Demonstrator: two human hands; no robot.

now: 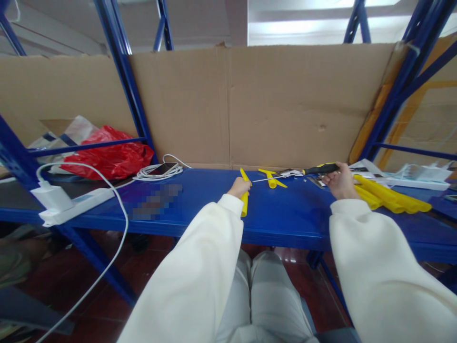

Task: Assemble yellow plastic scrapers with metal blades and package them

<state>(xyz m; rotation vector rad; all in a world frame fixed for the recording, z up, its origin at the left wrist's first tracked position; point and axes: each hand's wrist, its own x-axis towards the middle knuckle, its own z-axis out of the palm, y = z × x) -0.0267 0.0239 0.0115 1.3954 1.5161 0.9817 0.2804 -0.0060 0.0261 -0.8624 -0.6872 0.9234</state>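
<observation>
My left hand (240, 187) is closed around a yellow plastic tube (244, 205), which it holds up over the blue bench. In my right hand (342, 182) is the black and yellow handle of a long screwdriver (319, 168). The screwdriver's thin shaft runs leftward, and its tip meets or nearly meets the tube beside my left fingers; contact cannot be made out. Behind the shaft lies a yellow T-shaped plastic piece (272, 182) on the bench. Several yellow tubes (389, 195) lie together to the right of my right hand.
A white power strip (80, 206) with a plugged-in adapter (53, 197) sits on the left, its cable hanging over the bench edge. A coiled white cable (157, 171) and red plastic bag (110, 152) are farther back. Cardboard (278, 105) walls off the blue bench's (207, 209) rear.
</observation>
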